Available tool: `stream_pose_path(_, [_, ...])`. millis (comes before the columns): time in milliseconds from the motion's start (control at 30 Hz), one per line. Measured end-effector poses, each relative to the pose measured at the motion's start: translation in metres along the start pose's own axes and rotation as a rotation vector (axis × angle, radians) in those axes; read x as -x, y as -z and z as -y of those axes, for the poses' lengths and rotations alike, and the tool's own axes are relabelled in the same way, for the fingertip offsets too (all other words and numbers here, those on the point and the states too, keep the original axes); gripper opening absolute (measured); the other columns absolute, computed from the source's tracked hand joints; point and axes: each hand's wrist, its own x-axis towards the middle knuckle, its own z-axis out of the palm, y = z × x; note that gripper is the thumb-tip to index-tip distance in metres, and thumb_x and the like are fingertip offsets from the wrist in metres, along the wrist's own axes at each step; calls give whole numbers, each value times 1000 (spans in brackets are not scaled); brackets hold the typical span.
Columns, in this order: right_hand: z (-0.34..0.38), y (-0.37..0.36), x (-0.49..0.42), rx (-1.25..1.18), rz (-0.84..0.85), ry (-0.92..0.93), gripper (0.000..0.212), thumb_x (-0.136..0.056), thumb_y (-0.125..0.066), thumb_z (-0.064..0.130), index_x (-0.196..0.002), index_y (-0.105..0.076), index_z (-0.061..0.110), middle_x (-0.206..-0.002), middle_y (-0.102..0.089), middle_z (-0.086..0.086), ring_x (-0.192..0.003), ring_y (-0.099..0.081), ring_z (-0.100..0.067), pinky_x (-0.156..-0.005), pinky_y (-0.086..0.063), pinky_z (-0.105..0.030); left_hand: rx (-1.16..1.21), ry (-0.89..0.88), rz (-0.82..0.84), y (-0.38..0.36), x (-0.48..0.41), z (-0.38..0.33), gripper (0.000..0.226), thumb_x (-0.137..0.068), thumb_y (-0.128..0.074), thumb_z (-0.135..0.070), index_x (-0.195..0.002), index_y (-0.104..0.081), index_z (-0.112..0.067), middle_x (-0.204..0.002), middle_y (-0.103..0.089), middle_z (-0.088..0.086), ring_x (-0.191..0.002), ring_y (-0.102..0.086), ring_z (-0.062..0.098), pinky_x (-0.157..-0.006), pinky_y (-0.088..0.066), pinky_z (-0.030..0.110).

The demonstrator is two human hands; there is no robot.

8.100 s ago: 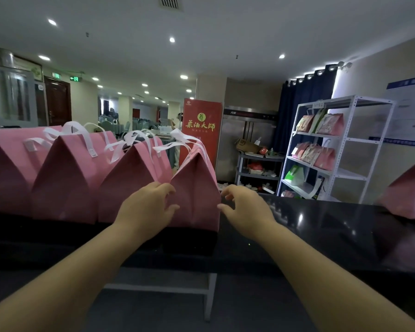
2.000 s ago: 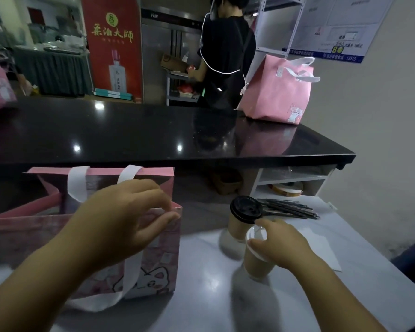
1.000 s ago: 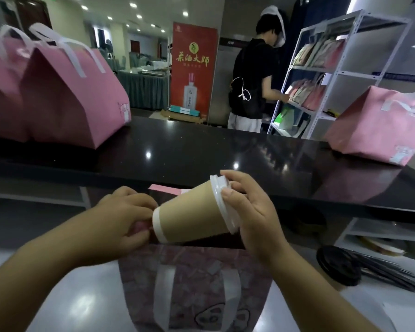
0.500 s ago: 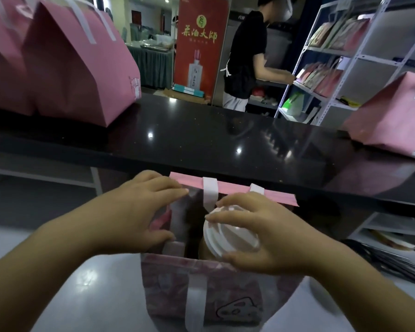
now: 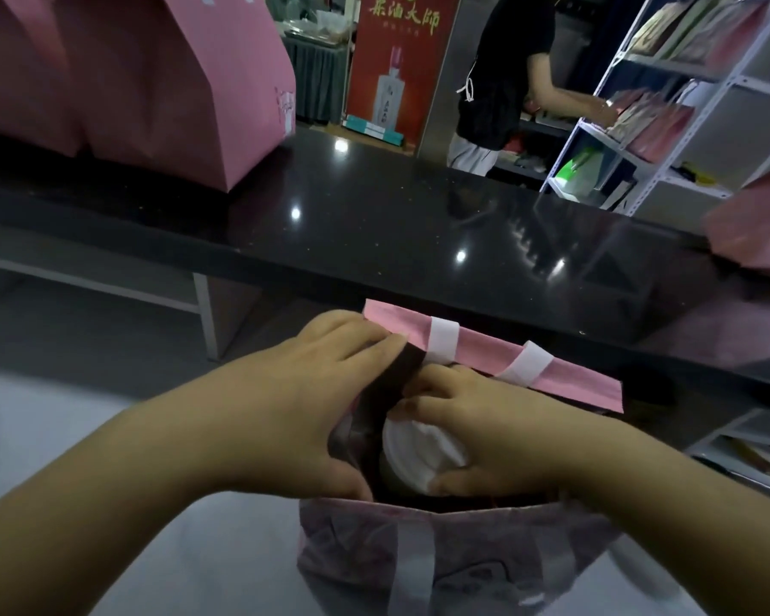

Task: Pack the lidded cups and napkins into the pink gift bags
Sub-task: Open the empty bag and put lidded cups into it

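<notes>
The open pink bag stands on the pale table, at its far edge under the black counter; the left hand pinches the bag's left wall and pulls it aside, probably to keep the mouth wide; the right hand curls around the white lid of the cup, holding it upright inside the bag, likely so nothing spills; no napkins show.

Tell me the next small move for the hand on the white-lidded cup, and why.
Probably lower the cup the rest of the way and let go. The right hand grips its white lid just inside the open pink gift bag, while the left hand holds the bag's mouth open.
</notes>
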Motion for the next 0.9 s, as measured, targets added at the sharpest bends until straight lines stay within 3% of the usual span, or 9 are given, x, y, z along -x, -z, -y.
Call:
stream_pose_path(200, [-5,-16,-8,78,26,5,66,-82,-60,47,-140,-34,31,-136,-36,5,-117,-38,-18,-99,-39,-33,-33,28,-16,-6,-2,4,101,-54,-56,-75,-130,0,-40,-133,-9,-25,-125,-3,-6,-83,-30,9])
stream_pose_path(667, [-7,-35,-22,154,54,46,68,-85,-57,47,-145,-29,30,-148,-33,1,-127,-36,-21,-101,-38,-40,-77,92,-51,-7,0,5,108,-56,-42,-84,-141,-4,-31,-139,-5,-19,-128,-2,0,-100,-24,18])
stream_pose_path(800, [-3,-16,-11,105,30,25,67,-84,-62,40,-143,-32,31,-152,-28,6,-135,-31,-17,-106,-35,-36,-136,108,-108,2,2,1,101,-59,-30,-84,-142,-20,-27,-140,-26,-14,-126,-14,4,-99,-26,21])
stream_pose_path(900, [8,9,5,57,-98,2,54,-86,-62,35,-137,-44,30,-143,-42,9,-127,-41,-11,-99,-41,-28,-251,64,-155,14,1,-8,84,-66,-41,-73,-126,-53,-16,-120,-58,-1,-113,-48,21,-86,-48,36])
